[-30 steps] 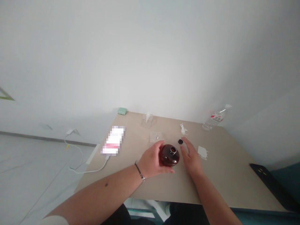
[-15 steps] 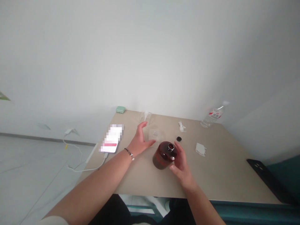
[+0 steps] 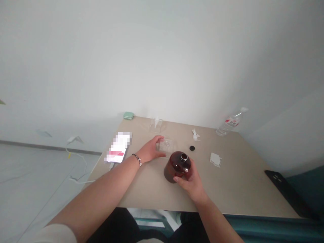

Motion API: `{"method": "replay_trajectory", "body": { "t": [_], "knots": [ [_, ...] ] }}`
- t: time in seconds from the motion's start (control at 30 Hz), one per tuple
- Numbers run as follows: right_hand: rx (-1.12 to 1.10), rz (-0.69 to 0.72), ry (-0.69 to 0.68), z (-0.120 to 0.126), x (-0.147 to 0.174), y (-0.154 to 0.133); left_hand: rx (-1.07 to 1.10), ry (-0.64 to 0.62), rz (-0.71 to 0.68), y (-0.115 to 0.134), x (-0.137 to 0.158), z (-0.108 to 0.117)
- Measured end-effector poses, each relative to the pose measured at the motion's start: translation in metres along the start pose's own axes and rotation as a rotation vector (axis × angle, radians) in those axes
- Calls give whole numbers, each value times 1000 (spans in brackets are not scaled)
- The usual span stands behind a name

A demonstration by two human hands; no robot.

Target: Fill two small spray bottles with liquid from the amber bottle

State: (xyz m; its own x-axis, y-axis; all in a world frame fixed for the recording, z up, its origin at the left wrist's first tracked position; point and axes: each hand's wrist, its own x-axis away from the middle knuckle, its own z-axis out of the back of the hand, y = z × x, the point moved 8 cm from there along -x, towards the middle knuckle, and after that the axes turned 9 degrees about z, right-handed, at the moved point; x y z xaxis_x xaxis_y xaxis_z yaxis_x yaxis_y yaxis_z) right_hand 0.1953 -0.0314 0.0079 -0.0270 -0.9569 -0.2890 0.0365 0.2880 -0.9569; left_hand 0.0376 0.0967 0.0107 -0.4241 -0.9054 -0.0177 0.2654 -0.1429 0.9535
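A dark reddish-brown glass bottle [image 3: 174, 165] with a round open mouth stands near the front of the table. My right hand [image 3: 189, 179] wraps its right side, thumb across the front and the other fingers hidden behind the glass. Left of and beyond the bottle, my left hand [image 3: 153, 150] has thumb and fingers at either side of a clear plastic box [image 3: 167, 145], gripping its left end. The box rests on the table, and its see-through edges are hard to make out. Behind the bottle lies a small black cap [image 3: 192, 148].
On the table [image 3: 227, 192] are a phone [image 3: 118, 148] on a white cable, a green case [image 3: 128, 115], another clear container [image 3: 156, 125], a white charger with cable [image 3: 195, 135], a white flat piece [image 3: 215, 159] and a water bottle [image 3: 231, 123]. A black object [image 3: 283, 189] lies at the right edge.
My right hand has closed around the brown bottle, its thumb now across the front. My left hand has lowered its fingers and narrowed onto the clear plastic box.
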Motion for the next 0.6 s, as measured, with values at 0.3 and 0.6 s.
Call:
{"method": "replay_trajectory", "body": {
  "t": [0.3,0.6],
  "knots": [
    [-5,-47,-24,21,20,-23,-152,20,-213,33,25,-4],
    [-17,-195,-134,2,32,-40,-189,73,-324,42,38,-14]
  ]
}}
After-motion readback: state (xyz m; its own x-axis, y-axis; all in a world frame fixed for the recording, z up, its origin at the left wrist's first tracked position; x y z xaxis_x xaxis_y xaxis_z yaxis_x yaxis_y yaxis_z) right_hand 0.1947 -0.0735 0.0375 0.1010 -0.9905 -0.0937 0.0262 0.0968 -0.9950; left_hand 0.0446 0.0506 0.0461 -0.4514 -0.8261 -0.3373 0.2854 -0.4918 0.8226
